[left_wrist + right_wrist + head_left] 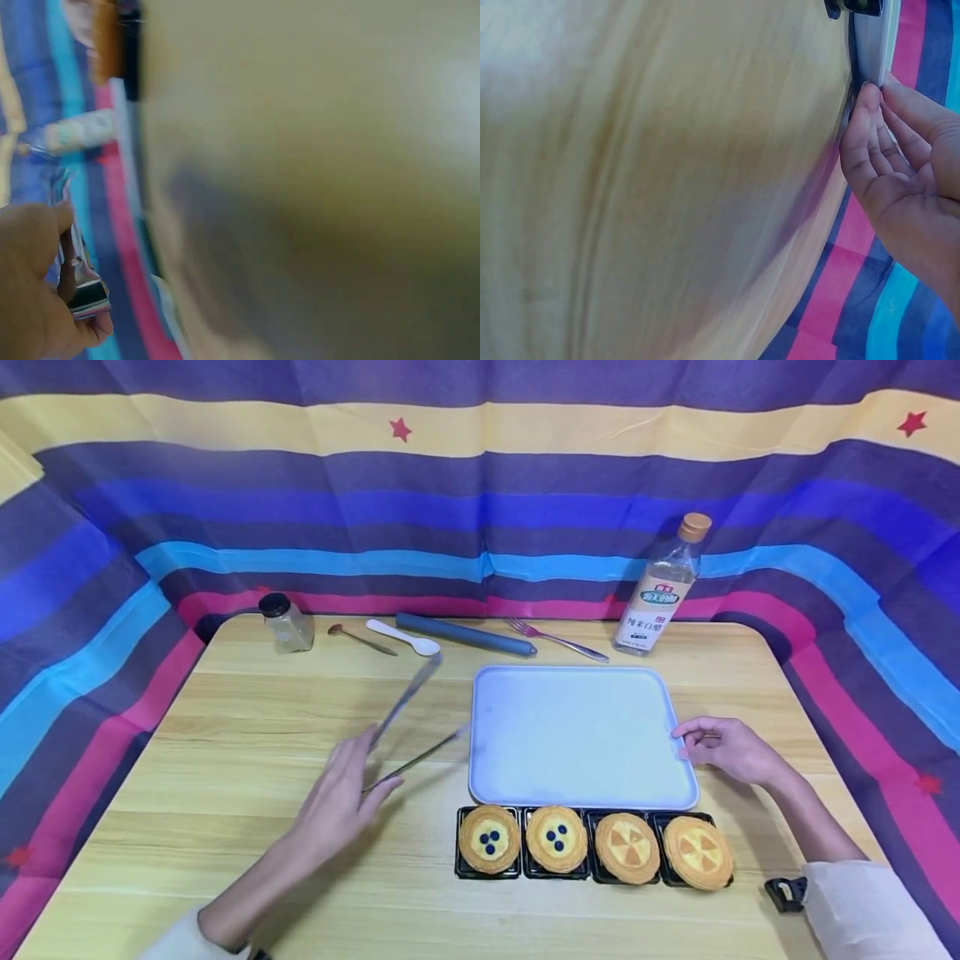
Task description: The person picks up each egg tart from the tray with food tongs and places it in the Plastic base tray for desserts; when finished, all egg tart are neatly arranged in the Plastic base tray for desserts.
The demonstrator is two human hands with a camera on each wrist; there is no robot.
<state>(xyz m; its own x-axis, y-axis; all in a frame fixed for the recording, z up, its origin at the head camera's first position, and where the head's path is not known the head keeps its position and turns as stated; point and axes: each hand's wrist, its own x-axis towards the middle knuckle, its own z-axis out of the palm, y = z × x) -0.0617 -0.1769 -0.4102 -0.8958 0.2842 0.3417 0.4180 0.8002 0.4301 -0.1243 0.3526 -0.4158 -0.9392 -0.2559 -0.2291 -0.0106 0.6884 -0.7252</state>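
My left hand (339,789) grips a pair of metal tongs (411,700), whose two arms spread apart toward the tray's left side; the same tongs (86,289) show between thumb and fingers in the left wrist view. A white rectangular tray (573,735) lies in the middle of the table. Its right rim is pinched between the thumb and fingers of my right hand (731,750); the right wrist view shows the tray edge (871,52) at the fingertips. Along the tray's near side stand two blueberry tarts (489,839) and two tarts with wedge-shaped toppings (627,847), each in a black plastic holder.
At the back stand a black-capped jar (288,625) and a vinegar bottle (656,597). Between them lie a small metal spoon (363,641), a white spoon (405,637), a grey-blue rod (465,635) and a fork (558,639). Striped cloth (480,518) surrounds the wooden table (225,760).
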